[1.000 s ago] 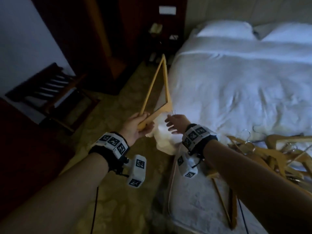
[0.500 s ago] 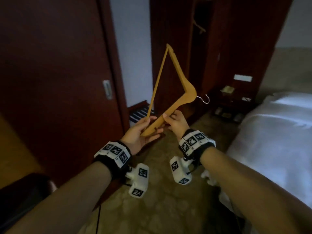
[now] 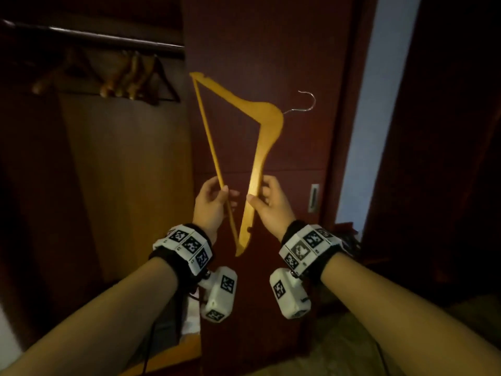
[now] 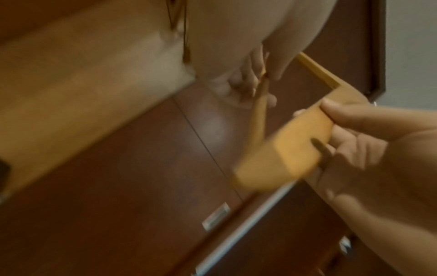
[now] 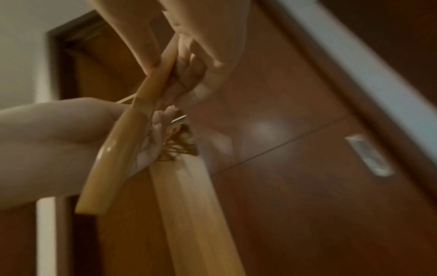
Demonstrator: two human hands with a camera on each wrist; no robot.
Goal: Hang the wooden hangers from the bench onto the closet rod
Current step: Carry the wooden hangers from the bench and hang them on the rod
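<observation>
A light wooden hanger (image 3: 267, 123) stands on end in front of the closet, its metal hook (image 3: 307, 101) pointing up and right. My left hand (image 3: 221, 192) pinches its thin bottom bar. My right hand (image 3: 257, 195) grips the lower shoulder arm beside it. The dark closet rod (image 3: 95, 36) runs across the upper left, with several darker wooden hangers (image 3: 130, 77) on it, left of and above the held one. In the left wrist view my left hand (image 4: 316, 112) holds the hanger (image 4: 295, 142); in the right wrist view my right hand (image 5: 170, 56) clasps the hanger (image 5: 118, 149).
A dark red closet door panel (image 3: 271, 44) with a recessed metal pull (image 3: 314, 198) stands straight behind the hanger. The open closet bay with a lighter wood back (image 3: 122, 185) is to the left. A pale wall strip (image 3: 363, 131) shows at the right.
The view swung from the bed to the closet. The hanger came up before the door, hook now upper right. My left hand went from the arm's end to the bottom bar.
</observation>
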